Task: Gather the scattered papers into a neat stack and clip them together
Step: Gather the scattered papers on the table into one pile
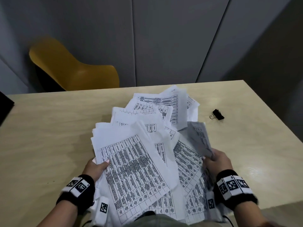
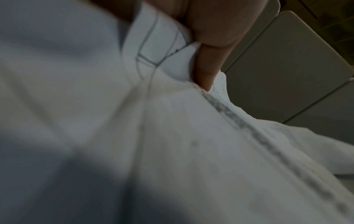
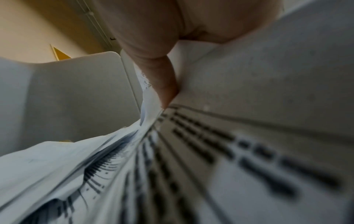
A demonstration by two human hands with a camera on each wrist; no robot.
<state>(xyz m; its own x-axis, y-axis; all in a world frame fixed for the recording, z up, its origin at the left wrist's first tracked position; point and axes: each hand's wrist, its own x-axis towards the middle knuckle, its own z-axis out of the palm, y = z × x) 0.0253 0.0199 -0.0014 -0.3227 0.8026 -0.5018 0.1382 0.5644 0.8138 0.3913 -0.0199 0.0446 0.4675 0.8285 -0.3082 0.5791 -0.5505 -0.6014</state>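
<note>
A loose fan of printed papers [image 1: 144, 145] with tables lies spread across the middle of the wooden table [image 1: 49, 136]. My left hand [image 1: 98, 166] grips the left edge of the nearest sheets, thumb on top, and the left wrist view shows paper [image 2: 172, 136] pinched under the thumb [image 2: 206, 68]. My right hand [image 1: 216, 159] pinches the right side of the pile, lifting one greyish sheet [image 1: 200, 136]; the right wrist view shows printed sheets [image 3: 210, 159] under its thumb [image 3: 162, 81]. A black binder clip [image 1: 217, 114] lies on the table to the right of the papers, apart from both hands.
A yellow chair [image 1: 73, 68] stands behind the table's far left edge. Grey wall panels [image 1: 164, 38] rise behind the table. A dark object [image 1: 5, 108] sits at the table's left edge. Bare tabletop shows to the left and right of the pile.
</note>
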